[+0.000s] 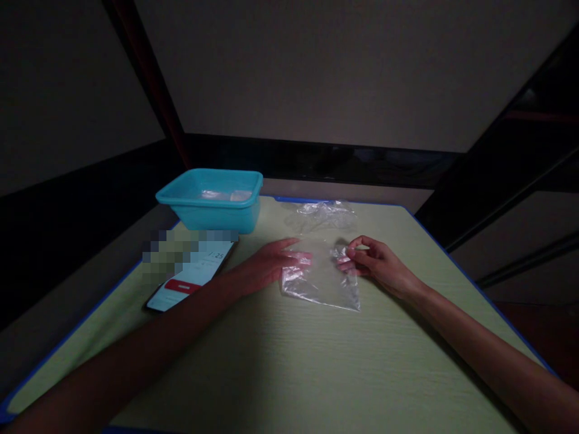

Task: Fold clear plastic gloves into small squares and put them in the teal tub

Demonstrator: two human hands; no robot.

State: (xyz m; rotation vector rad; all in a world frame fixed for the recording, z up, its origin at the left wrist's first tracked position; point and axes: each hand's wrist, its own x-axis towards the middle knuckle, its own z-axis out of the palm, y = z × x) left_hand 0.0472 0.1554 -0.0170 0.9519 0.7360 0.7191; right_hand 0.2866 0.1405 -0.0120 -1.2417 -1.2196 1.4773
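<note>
A clear plastic bag is stretched between my two hands above the pale table. My left hand has the bag's left edge, its fingertips showing pink through the film. On the opposite edge, my right hand pinches the plastic between thumb and fingers, with the other fingers curled behind the film. Just beyond lies crumpled clear plastic; whether it belongs to the same bag I cannot tell.
A turquoise plastic basin with clear plastic inside stands at the back left. In front of it lies a phone with a lit screen, partly pixelated. The table has a blue rim, and a wall rises behind.
</note>
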